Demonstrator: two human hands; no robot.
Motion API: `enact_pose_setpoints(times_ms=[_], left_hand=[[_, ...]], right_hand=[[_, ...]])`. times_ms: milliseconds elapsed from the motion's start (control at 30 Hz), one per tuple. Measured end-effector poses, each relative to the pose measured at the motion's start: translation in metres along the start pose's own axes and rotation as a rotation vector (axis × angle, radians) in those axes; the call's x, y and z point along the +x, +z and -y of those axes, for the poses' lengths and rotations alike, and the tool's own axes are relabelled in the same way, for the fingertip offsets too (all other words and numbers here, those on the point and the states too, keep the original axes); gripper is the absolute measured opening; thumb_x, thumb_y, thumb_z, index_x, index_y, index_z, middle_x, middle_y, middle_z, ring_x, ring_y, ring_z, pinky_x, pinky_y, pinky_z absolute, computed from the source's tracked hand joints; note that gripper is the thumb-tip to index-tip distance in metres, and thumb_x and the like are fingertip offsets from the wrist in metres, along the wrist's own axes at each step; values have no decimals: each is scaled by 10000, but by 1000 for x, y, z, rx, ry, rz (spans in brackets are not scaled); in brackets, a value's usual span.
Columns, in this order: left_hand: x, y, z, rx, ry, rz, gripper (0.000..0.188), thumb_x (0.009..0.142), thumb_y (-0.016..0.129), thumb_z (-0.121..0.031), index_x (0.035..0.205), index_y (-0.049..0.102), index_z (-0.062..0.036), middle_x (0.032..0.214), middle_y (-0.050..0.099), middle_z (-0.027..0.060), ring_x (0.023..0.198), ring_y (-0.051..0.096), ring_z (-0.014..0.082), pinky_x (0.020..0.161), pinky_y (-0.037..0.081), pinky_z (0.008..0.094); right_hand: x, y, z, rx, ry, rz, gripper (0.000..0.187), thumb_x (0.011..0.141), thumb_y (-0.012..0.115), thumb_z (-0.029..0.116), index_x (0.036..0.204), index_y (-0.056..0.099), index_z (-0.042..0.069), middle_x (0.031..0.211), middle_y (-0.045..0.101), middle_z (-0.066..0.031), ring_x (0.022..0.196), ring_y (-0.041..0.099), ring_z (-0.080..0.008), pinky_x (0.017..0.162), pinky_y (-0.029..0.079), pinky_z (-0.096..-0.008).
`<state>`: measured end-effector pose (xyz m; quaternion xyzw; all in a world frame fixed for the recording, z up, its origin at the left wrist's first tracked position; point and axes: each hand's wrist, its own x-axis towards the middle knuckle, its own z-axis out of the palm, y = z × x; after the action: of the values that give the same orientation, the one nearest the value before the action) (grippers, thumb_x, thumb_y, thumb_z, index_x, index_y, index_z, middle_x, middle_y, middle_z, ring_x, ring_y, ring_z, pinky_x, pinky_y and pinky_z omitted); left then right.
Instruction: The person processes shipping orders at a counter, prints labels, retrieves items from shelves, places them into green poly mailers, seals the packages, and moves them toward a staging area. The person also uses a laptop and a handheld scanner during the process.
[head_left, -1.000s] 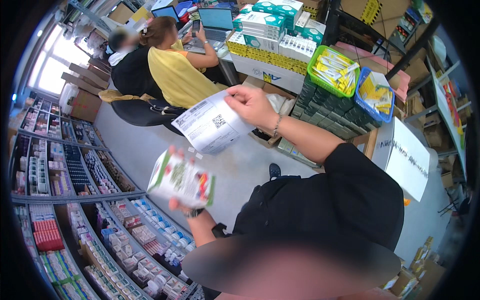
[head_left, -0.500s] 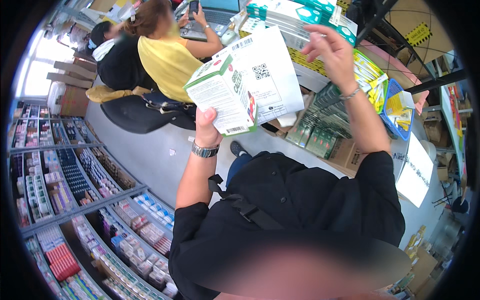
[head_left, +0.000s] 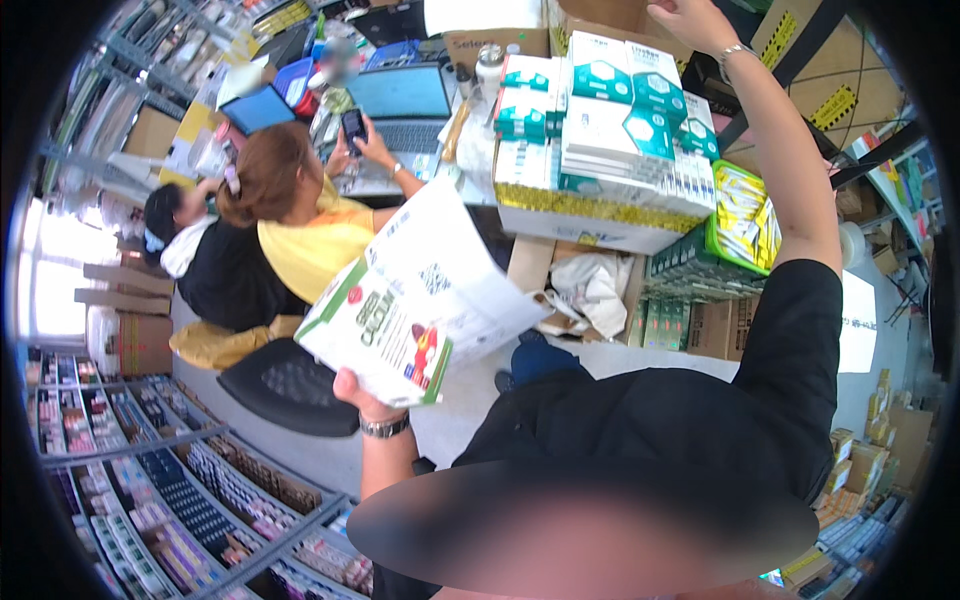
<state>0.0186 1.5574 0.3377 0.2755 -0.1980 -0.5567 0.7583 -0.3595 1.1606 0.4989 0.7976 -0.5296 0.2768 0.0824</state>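
**Right hand (head_left: 690,18) had gone out past the box stack (head_left: 625,110); carton (head_left: 385,335) had turned in the left hand (head_left: 372,398)**

All positions off the box stack, teal and white.

Left hand was to its left, near side, gripping the carton: thumb along the edge, other fingers hidden behind. Half a second before, the small-print panel dominated; at this moment the big front panel did. Carton was white with green bands at the ends, green lettering, a small round red badge near one end, a red-and-yellow picture near the other. Held tilted.

Sheet (head_left: 445,270) was behind the carton, also left of the stack: white, printed with a square code. Free side had curled; it looked flatter before.

Green basket (head_left: 728,262) with yellow packets: just right of the stack. Co-worker in yellow (head_left: 310,240): left of it, holding a phone (head_left: 353,128). Laptop (head_left: 400,95): left of it, farther back.

Right hand had been near the stack's front, fingers loosely spread; now over its far right, fingers bent, cropped by the frame. Couldn't tell if they held anything.
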Motion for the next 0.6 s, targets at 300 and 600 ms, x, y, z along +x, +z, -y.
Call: enact_pose_setpoints(times_ms=[300, 600], left_hand=[[62, -2, 3, 210, -59, -68, 985, 682, 687, -584, 1410, 313, -36, 1346, 469, 135, 1188, 502, 306, 1001, 420, 463], [118, 2, 25, 264, -118, -221, 988, 675, 701, -572, 1405, 315, -30, 1336, 475, 134, 1178, 508, 301, 995, 424, 459]], right_hand=[[150, 164, -110, -259, 85, 612, 356, 765, 625, 261, 1043, 673, 44, 1063, 666, -163, 1022, 629, -298, 902, 488, -372], [183, 304, -187, -361, 87, 974, 495, 695, 715, 308, 1091, 644, 20, 1101, 652, -181, 1008, 638, -305, 852, 516, -401]])
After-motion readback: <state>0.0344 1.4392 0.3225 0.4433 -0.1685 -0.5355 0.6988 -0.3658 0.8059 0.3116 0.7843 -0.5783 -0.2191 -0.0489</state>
